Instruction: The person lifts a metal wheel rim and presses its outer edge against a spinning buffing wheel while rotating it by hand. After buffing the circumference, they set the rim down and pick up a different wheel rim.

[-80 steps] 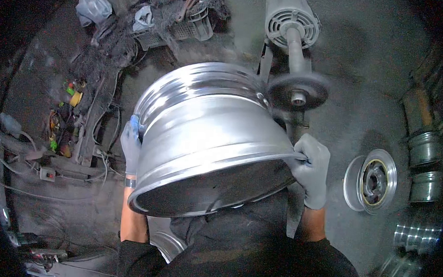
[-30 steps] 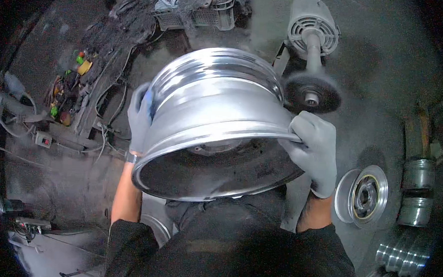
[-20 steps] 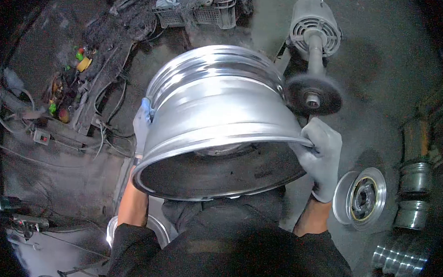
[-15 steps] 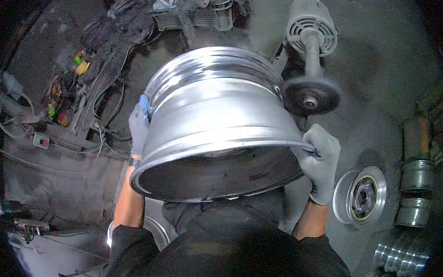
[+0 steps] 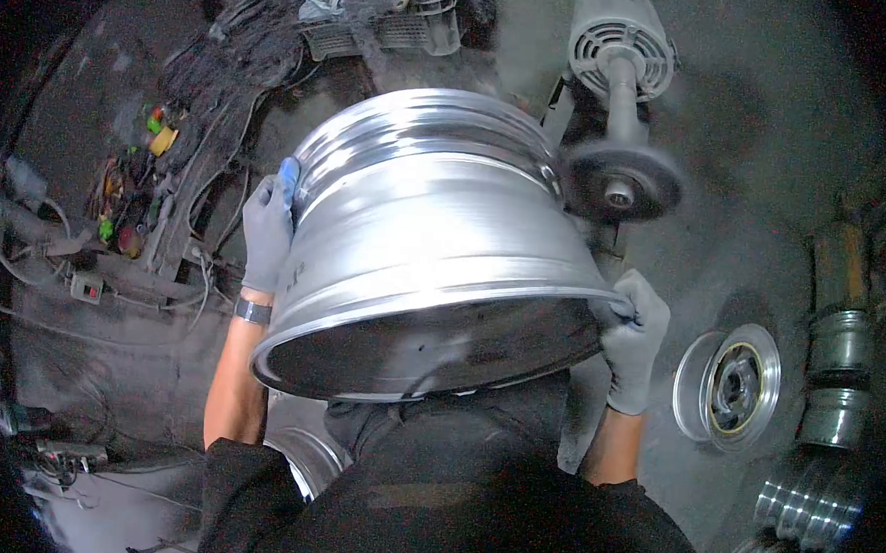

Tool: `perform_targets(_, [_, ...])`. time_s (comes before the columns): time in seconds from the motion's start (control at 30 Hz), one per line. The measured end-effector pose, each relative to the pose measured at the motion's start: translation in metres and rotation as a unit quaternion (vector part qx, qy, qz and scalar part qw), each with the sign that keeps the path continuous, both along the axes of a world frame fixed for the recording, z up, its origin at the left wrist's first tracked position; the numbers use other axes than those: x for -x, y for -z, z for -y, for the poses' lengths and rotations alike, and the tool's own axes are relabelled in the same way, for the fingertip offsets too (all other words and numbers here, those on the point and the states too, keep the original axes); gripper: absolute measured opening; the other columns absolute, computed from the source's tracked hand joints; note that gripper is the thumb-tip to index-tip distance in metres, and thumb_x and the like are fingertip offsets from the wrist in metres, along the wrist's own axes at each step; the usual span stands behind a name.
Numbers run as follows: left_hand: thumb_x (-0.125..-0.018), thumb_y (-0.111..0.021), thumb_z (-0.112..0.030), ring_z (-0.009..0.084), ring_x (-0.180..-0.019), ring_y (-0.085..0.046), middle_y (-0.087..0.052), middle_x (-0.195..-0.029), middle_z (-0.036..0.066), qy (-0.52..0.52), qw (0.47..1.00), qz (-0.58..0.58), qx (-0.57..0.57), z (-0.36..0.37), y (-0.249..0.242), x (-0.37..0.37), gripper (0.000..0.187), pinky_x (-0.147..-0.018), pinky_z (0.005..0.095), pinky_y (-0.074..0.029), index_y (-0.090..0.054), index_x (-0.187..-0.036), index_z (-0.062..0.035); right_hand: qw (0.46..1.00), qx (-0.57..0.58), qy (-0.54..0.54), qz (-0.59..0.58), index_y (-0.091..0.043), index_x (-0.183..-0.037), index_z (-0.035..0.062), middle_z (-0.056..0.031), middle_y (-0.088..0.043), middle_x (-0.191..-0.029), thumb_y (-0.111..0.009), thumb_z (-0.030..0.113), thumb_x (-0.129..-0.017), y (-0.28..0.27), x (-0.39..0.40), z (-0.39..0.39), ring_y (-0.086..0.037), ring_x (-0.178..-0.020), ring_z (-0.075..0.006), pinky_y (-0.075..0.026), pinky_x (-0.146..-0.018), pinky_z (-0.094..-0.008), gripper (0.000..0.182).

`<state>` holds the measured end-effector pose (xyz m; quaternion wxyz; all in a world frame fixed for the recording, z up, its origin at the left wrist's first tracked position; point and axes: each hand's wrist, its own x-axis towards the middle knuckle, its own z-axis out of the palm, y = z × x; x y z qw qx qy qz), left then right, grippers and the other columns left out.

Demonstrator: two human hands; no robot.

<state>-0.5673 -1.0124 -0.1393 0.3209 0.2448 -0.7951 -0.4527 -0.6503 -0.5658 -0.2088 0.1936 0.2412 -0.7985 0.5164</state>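
Holding a big alloy wheel rim [image 5: 425,246] up at chest height w/ both hands, the person has its barrel tipped so the far lip meets the spinning buffing wheel [image 5: 620,184]. Starting at the left: a cluttered strip of floor w/ wires and small coloured bits [image 5: 132,185], pretty close to that elbow. The left hand [image 5: 265,229], gray-gloved, is wrapped flat against the rim's left flank, fingers curled over the far edge. The rim's outer barrel already looks bright and mirror-like across most of what faces up; the inside of the near opening is dark, so I'd guess the shine work is well on for the outside, w/ the upper-right lip now at the buff and the rest of that edge yet to come round. The right hand [image 5: 632,337] pinches the near lip, thumb on top, fingers under. Beyond it, the motor [image 5: 616,40] and its shaft sit fixed, so room to swing right is tight. Farther right, a smaller hub part [image 5: 728,387] and stacked metal rings [image 5: 838,377] lie on the floor, well apart.
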Motion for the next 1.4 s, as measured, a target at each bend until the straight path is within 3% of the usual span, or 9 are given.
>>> perform_targets(0.13, [-0.107, -0.063, -0.040, 0.0077, -0.073, -0.044, -0.056, -0.075, -0.002, 0.014, 0.999, 0.014, 0.027, -0.003, -0.011, 0.008, 0.047, -0.066, 0.0287, -0.038, -0.067, -0.085, 0.0007, 0.999, 0.042, -0.007, 0.028, -0.051, -0.078, 0.0042, -0.0116, -0.044, -0.071, -0.055, -0.003, -0.064, 0.017, -0.002, -0.005, -0.049, -0.059, -0.0266, -0.037, -0.056, -0.0351, 0.017])
perform_targets(0.37, [-0.104, -0.068, -0.041, 0.0078, -0.075, -0.047, -0.059, -0.075, 0.000, 0.026, 0.994, 0.036, 0.096, -0.019, -0.034, 0.025, 0.050, -0.068, 0.0287, -0.042, -0.070, -0.087, 0.0057, 0.986, 0.150, 0.074, 0.017, -0.052, -0.079, 0.0020, -0.0075, -0.044, -0.070, -0.055, -0.002, -0.069, 0.051, -0.011, 0.002, -0.048, -0.064, -0.0179, -0.037, -0.059, -0.0314, 0.011])
perform_targets(0.43, [-0.103, -0.068, -0.041, 0.0080, -0.074, -0.047, -0.059, -0.074, 0.000, 0.028, 0.992, 0.052, 0.109, -0.026, -0.045, 0.026, 0.050, -0.067, 0.0288, -0.042, -0.070, -0.087, 0.0061, 0.989, 0.094, 0.018, 0.115, -0.065, -0.092, -0.0024, -0.0019, -0.060, -0.080, -0.069, 0.001, -0.086, 0.062, -0.012, -0.014, -0.056, -0.078, -0.0101, -0.046, -0.071, -0.0274, 0.008])
perform_targets(0.63, [-0.103, -0.069, -0.041, 0.0085, -0.072, -0.047, -0.059, -0.072, 0.000, 0.041, 0.987, 0.053, 0.147, -0.031, -0.050, 0.034, 0.051, -0.066, 0.0291, -0.043, -0.070, -0.087, 0.0071, 0.976, 0.157, 0.038, 0.144, -0.072, -0.104, -0.0028, -0.0016, -0.069, -0.088, -0.069, -0.001, -0.089, 0.068, -0.022, -0.007, -0.061, -0.086, -0.0098, -0.049, -0.077, -0.0275, 0.016])
perform_targets(0.73, [-0.102, -0.070, -0.041, 0.0086, -0.072, -0.047, -0.059, -0.072, 0.001, 0.045, 0.986, 0.067, 0.148, -0.035, -0.054, 0.034, 0.051, -0.066, 0.0293, -0.043, -0.070, -0.087, 0.0072, 0.978, 0.171, 0.054, 0.104, -0.057, -0.078, 0.0035, -0.0022, -0.051, -0.070, -0.061, -0.002, -0.086, 0.055, -0.023, 0.006, -0.049, -0.066, -0.0124, -0.039, -0.060, -0.0306, 0.011])
perform_targets(0.83, [-0.102, -0.070, -0.042, 0.0086, -0.073, -0.048, -0.059, -0.072, 0.001, 0.042, 0.987, 0.075, 0.136, -0.033, -0.050, 0.028, 0.051, -0.066, 0.0295, -0.043, -0.070, -0.088, 0.0072, 0.978, 0.188, 0.067, 0.059, -0.058, -0.079, 0.0032, -0.0056, -0.055, -0.069, -0.065, -0.003, -0.081, 0.068, -0.017, 0.011, -0.049, -0.063, -0.0170, -0.041, -0.059, -0.0329, 0.010])
perform_targets(1.03, [-0.103, -0.068, -0.040, 0.0084, -0.075, -0.050, -0.063, -0.078, 0.000, 0.049, 0.990, 0.073, 0.108, -0.028, -0.047, 0.022, 0.047, -0.067, 0.0294, -0.044, -0.070, -0.093, 0.0060, 0.992, -0.071, -0.087, -0.065, -0.058, -0.074, 0.0030, -0.0074, -0.051, -0.067, -0.087, 0.013, -0.078, -0.073, -0.005, 0.017, -0.054, -0.061, -0.0206, -0.042, -0.058, -0.0360, 0.031])
perform_targets(1.27, [-0.107, -0.062, -0.023, 0.0118, -0.097, -0.062, -0.070, -0.107, 0.006, 0.065, 0.986, -0.126, 0.088, -0.012, -0.005, -0.007, 0.032, -0.089, 0.0268, -0.051, -0.067, -0.122, 0.0045, 0.949, -0.209, -0.145, -0.187, -0.060, -0.085, 0.0095, -0.0094, -0.059, -0.077, -0.084, 0.022, -0.071, -0.126, -0.001, 0.053, -0.066, -0.074, -0.0332, -0.052, -0.064, -0.0470, 0.031])
perform_targets(1.4, [-0.112, -0.052, -0.029, 0.0155, -0.088, -0.067, -0.072, -0.105, 0.009, 0.078, 0.991, -0.060, -0.087, 0.062, 0.129, -0.043, 0.036, -0.081, 0.0290, -0.056, -0.064, -0.128, 0.0010, 0.954, -0.202, -0.130, -0.179, -0.059, -0.084, 0.0101, -0.0094, -0.058, -0.076, -0.084, 0.022, -0.071, -0.125, -0.002, 0.052, -0.066, -0.075, -0.0328, -0.052, -0.064, -0.0469, 0.031])
